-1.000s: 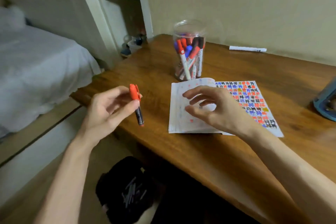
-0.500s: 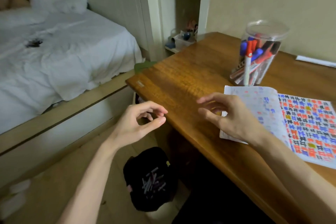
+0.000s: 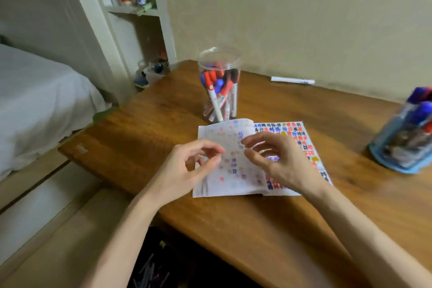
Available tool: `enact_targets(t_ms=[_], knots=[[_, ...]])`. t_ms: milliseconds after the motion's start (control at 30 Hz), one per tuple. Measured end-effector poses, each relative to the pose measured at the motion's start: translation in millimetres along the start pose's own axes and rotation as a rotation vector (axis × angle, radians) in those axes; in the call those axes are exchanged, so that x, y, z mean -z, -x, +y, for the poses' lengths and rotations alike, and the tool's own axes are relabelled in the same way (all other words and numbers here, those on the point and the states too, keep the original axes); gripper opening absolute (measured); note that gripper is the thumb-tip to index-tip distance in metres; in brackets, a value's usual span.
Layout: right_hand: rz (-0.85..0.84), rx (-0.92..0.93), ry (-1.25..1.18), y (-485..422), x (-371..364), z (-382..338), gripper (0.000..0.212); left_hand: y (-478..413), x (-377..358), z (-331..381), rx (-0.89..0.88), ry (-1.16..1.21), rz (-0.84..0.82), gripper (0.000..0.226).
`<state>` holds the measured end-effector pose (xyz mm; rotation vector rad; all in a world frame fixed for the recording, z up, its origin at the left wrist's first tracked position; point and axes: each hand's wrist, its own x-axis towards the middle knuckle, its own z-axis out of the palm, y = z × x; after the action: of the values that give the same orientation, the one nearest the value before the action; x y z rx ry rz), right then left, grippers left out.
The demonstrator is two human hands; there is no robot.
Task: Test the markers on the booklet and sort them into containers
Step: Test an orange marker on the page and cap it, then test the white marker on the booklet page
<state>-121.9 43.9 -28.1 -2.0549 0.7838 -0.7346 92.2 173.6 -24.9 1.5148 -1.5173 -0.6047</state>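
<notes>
An open booklet (image 3: 224, 177) covered in red, blue and black test marks lies on the wooden desk (image 3: 145, 138). Both hands hover over its left page, and neither holds anything. My left hand (image 3: 187, 170) has its fingers curled loosely, thumb and forefinger apart. My right hand (image 3: 278, 161) is spread just above the page. Behind the booklet stands a clear plastic jar (image 3: 219, 84) with several red, blue and black markers upright in it. A blue container (image 3: 406, 133) of markers sits at the right edge of the desk.
A white marker (image 3: 292, 81) lies by the wall at the back. Under the desk's front edge is a black bag (image 3: 152, 271) with several markers in it. A bed (image 3: 35, 100) is on the left, with shelves (image 3: 133, 9) behind.
One second ago my left hand held a red-capped marker beside the desk. Now it is empty and has moved over the booklet. The view swung left toward the floor bag, then back.
</notes>
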Motion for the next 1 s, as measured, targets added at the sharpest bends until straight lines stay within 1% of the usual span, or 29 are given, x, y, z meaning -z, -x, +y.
enact_targets(t_ms=[100,167,300,433,667,833,1000], knots=[[0.101,-0.065,0.037,19,34,20,0.012,-30,-33,10,-0.035,0.030,-0.053,0.015],[0.129,-0.109,0.085,32,55,30,0.011,-49,-54,16,-0.051,0.035,-0.092,0.016],[0.162,-0.175,0.098,52,85,45,0.017,-85,-87,21,-0.068,-0.019,-0.110,0.017],[0.234,-0.195,0.057,59,96,60,0.014,-118,-112,26,-0.107,-0.071,-0.119,0.019],[0.265,-0.221,0.081,61,101,70,0.021,-189,-141,21,-0.082,-0.133,-0.186,0.026],[0.320,-0.216,0.105,62,105,71,0.023,-234,-152,5,-0.075,-0.190,-0.160,0.032],[0.325,-0.212,0.156,64,108,73,0.023,-276,-157,-18,-0.046,-0.269,-0.089,0.040]])
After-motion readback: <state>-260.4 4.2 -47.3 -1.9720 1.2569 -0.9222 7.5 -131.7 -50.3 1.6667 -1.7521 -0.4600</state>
